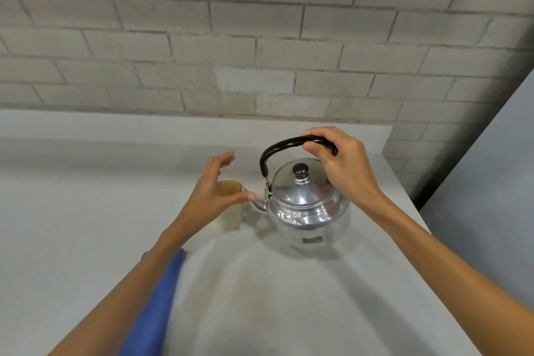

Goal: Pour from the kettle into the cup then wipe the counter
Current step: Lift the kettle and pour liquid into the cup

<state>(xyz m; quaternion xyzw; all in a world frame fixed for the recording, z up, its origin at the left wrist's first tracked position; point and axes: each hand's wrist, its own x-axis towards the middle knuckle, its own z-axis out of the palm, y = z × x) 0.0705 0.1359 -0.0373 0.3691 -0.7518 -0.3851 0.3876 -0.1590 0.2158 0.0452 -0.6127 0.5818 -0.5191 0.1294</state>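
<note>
A shiny metal kettle (309, 211) with a dark lid knob and a black arched handle stands near the counter's right side, its spout pointing left over a pale cup (231, 215). My right hand (341, 167) is closed around the handle's right part. My left hand (213, 188) curls around the cup's left side with fingers spread, the thumb near the spout; whether it touches the cup I cannot tell. The cup's inside looks brownish. A folded blue cloth (156, 303) lies under my left forearm.
The grey counter (72, 225) runs to a brick wall (260, 37) at the back. Its right edge (419, 211) drops off just beyond the kettle, beside a grey panel (491, 182).
</note>
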